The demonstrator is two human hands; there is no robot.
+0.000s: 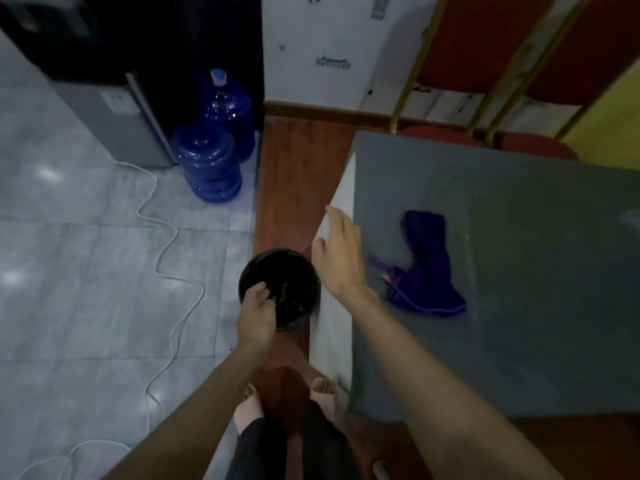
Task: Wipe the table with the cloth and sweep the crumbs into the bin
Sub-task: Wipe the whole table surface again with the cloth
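Meanwhile left hand [258, 311] grips the bin [280, 289], right hand [341, 254] spread beside cloth [427, 263].

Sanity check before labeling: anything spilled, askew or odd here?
Nothing spilled that I can see. The purple cloth lies crumpled on the grey table, in neither hand. The left hand holds the black bin at the table edge; crumbs sit inside.

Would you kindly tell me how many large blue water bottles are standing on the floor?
2. One blue plastic water bottle stands nearer on the grey tiles; the other, white-capped, stands just behind it against the dark cabinet. More may be hidden behind.
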